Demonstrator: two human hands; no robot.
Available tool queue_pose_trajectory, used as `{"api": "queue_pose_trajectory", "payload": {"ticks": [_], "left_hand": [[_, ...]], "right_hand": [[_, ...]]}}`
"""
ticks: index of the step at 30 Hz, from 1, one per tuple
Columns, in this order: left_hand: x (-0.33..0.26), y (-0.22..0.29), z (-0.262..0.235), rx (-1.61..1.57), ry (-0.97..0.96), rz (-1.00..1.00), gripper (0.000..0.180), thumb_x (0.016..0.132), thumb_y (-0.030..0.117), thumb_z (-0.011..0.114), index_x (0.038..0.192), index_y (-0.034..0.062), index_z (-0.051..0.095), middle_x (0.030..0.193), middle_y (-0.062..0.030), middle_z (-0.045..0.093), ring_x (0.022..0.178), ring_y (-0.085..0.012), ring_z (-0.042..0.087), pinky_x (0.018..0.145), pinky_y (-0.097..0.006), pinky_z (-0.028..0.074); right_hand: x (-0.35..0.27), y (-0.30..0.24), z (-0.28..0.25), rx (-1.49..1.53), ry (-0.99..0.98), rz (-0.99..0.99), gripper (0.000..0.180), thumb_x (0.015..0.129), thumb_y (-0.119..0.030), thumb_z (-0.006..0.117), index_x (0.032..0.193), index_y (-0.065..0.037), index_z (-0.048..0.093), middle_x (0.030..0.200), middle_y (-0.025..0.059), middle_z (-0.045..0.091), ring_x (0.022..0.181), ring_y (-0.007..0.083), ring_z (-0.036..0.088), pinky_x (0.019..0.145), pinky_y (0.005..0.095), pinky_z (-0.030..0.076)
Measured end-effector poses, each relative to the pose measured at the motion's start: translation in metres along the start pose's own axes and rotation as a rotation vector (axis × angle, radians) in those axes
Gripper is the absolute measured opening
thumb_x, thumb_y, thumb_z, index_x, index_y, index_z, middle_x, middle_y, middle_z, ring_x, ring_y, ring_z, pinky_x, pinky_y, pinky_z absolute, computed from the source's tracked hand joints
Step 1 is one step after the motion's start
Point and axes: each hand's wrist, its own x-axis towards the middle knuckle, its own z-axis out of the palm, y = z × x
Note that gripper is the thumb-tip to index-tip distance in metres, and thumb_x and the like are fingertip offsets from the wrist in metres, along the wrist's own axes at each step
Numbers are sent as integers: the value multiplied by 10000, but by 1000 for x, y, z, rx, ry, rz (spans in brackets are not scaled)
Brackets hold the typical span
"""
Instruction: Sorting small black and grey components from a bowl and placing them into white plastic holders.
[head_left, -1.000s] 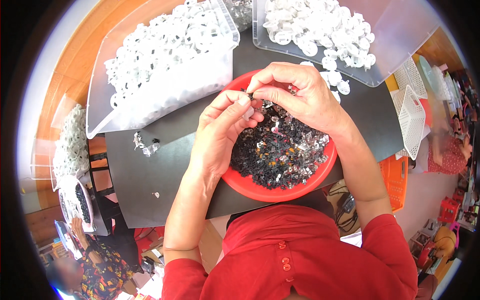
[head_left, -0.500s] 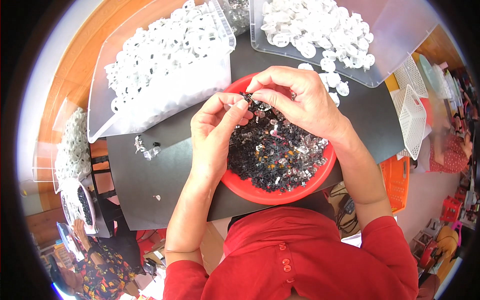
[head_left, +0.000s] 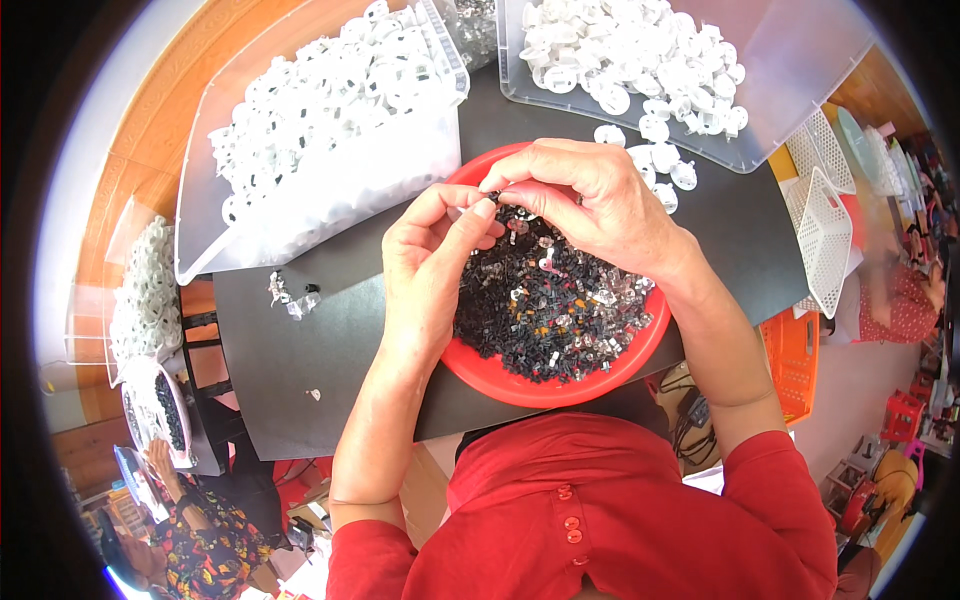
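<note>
Small dark part (head_left: 493,198): upper centre, long axis unclear
Left hand (head_left: 431,248): fingers pinching its left
Right hand (head_left: 612,208): fingers pinching its right

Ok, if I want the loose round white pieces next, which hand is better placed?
Right hand, probably: the round white pieces lie just beyond its knuckles; the left hand is farther, across the red basin.
</note>
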Motion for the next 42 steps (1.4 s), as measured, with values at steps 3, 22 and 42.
{"api": "queue_pose_trajectory", "payload": {"ticks": [3, 22, 42], "left_hand": [[0, -1, -1, 5, -3, 0, 104, 906, 111, 628, 960, 23, 635, 874, -13, 639, 793, -75, 589, 738, -231, 456], [0, -2, 0, -9, -6, -8, 141, 917, 150, 627, 982, 25, 630, 846, -13, 637, 794, -72, 590, 729, -226, 457], [0, -8, 1, 212, -21, 118, 138, 924, 120, 615, 986, -3, 623, 851, 3, 605, 748, -65, 565, 668, -220, 456]], "right_hand": [[-1, 1, 2, 0, 6, -2, 108, 862, -83, 647, 960, -39, 658, 835, 93, 661, 729, 236, 643, 625, 324, 494], [-2, 5, 4, 113, 8, 64, 102, 888, -53, 628, 982, -37, 663, 755, 40, 652, 632, 65, 562, 569, 230, 442], [-4, 4, -1, -4, -32, 62, 85, 888, -90, 636, 937, -22, 624, 715, 49, 619, 608, 93, 570, 540, 240, 440]]}}
